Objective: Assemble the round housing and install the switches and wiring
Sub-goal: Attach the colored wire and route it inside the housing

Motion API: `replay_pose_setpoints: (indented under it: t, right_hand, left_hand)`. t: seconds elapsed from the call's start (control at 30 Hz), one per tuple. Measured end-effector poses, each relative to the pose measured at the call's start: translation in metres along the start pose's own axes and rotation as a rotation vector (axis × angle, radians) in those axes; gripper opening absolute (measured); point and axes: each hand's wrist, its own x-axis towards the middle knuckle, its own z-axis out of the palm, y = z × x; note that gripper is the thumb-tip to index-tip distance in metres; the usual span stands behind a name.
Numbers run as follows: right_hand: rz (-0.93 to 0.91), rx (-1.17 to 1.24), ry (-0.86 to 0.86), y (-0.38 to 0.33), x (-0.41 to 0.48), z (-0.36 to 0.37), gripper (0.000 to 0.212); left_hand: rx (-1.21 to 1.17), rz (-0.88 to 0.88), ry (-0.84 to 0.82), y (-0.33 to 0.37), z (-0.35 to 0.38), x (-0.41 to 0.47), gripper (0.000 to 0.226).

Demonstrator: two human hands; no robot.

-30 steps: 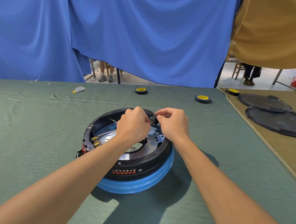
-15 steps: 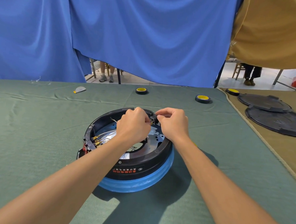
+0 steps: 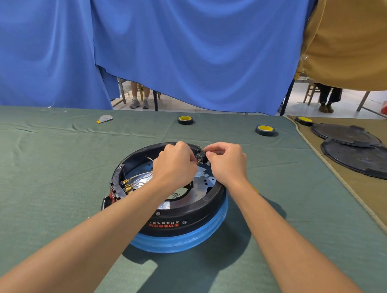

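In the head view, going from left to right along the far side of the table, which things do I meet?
Grey scrap → left tape roll → middle tape roll → right tape roll, on the tan cloth → far black cover.

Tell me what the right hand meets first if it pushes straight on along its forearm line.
The small black switch on the rim of the round housing, which the right hand seems to pinch; just past it, the left hand. Depth is hard to judge.
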Motion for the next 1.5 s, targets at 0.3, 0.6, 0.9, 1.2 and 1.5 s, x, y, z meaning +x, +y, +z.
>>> replay_pose_setpoints:
  t: [0.3, 0.6, 0.9, 1.2, 1.5]
  right_hand:
    - [0.008, -0.001, 0.005, 0.000, 0.001, 0.001, 0.016]
    - [0.029, -0.006, 0.025, -0.002, 0.000, 0.003, 0.016]
    - [0.043, 0.065, -0.089, -0.002, 0.001, -0.011, 0.014]
    - [0.018, -0.418, -0.155, 0.017, -0.010, -0.087, 0.008]
    - [0.150, -0.807, -0.316, 0.025, -0.044, -0.083, 0.021]
  left_hand:
    - [0.030, 0.025, 0.018, 0.003, 0.002, 0.001, 0.014]
    - [0.102, 0.068, 0.068, 0.006, 0.007, -0.001, 0.016]
    - [0.080, 0.046, 0.067, 0.002, 0.009, 0.000, 0.016]
    - [0.223, 0.146, 0.135, 0.003, 0.002, -0.008, 0.019]
    - [0.085, 0.088, 0.147, 0.007, -0.003, -0.014, 0.018]
